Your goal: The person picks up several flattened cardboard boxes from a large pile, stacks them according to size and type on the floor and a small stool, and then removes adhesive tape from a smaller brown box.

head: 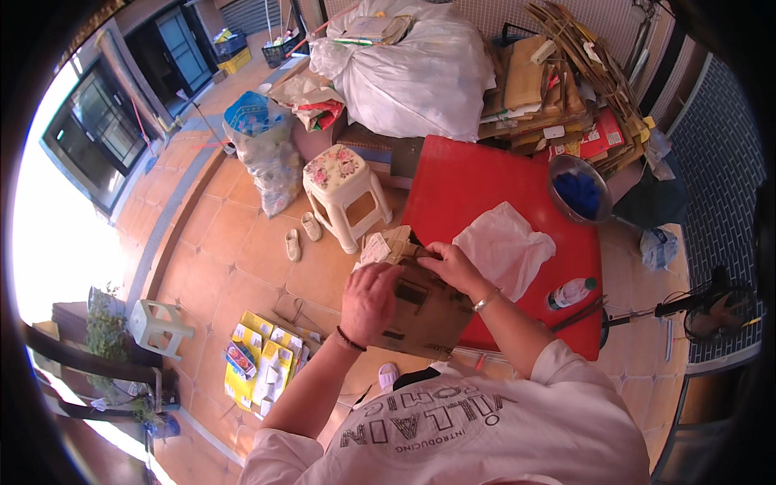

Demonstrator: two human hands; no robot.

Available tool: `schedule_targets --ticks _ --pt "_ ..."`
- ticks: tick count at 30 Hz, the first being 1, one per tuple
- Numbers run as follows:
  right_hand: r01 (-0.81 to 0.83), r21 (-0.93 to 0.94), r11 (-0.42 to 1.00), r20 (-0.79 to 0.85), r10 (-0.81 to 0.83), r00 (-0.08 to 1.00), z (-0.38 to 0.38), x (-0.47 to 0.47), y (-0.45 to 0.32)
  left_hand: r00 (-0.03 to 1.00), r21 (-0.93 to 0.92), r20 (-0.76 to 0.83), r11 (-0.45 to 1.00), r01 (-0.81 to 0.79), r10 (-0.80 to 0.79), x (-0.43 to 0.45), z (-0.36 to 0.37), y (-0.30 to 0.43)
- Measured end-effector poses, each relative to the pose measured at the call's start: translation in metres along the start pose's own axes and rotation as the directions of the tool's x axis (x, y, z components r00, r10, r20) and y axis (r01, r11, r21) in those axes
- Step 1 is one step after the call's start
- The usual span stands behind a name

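A brown cardboard box [424, 318] with dark printing is held up before my body, over the near left edge of the red table [479, 173]. My left hand [370, 300], a beaded bracelet at its wrist, grips the box's left side; its fingertips are partly hidden. At the upper edge, the fingers of my right hand [454, 267] pinch the cardboard. Between and beyond the hands stick up creased flaps [397, 239] and a white printed label [374, 250]. A crumpled white plastic bag [506, 248] lies on the table just past my right hand.
On the table are a plastic bottle [570, 293] and a metal bowl [580, 188] holding blue material. A floral-topped stool [345, 188] stands beyond the box. Flattened yellow cartons [260, 364] lie on the floor at left. Stacked cardboard [533, 91] and a large white sack [418, 73] fill the back.
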State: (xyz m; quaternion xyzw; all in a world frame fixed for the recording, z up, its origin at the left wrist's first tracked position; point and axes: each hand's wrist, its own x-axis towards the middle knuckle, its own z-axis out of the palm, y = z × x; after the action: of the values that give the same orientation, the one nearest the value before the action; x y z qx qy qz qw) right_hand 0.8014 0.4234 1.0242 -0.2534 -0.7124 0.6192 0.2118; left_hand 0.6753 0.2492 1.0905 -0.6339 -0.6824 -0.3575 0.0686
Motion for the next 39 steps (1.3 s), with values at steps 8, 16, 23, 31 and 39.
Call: schedule_targets --ticks 8,16,23,31,39 --pt "-0.302 0.595 0.745 0.153 0.263 0.953 0.033 0.027 0.002 0.986 0.057 0.164 0.998 0.020 -0.029 -0.013 0.037 -0.003" --pt "-0.453 0.653 0.607 0.203 0.436 0.877 0.039 0.039 0.008 0.915 0.083 0.360 0.983 0.163 -0.182 -0.018 0.050 -0.049" --pt "-0.279 0.142 0.950 0.058 0.273 0.960 0.027 0.021 0.033 0.820 0.089 0.468 0.941 0.326 -0.329 -0.020 0.087 -0.068" --pt "-0.048 -0.760 0.648 -0.049 0.016 0.999 0.079 -0.064 0.006 0.774 0.121 0.445 0.887 0.446 -0.449 -0.034 0.110 -0.074" --pt "-0.030 0.005 1.000 -0.246 0.030 0.969 0.054 -0.051 0.011 0.897 -0.291 0.442 0.950 0.115 0.027 -0.025 0.091 -0.075"
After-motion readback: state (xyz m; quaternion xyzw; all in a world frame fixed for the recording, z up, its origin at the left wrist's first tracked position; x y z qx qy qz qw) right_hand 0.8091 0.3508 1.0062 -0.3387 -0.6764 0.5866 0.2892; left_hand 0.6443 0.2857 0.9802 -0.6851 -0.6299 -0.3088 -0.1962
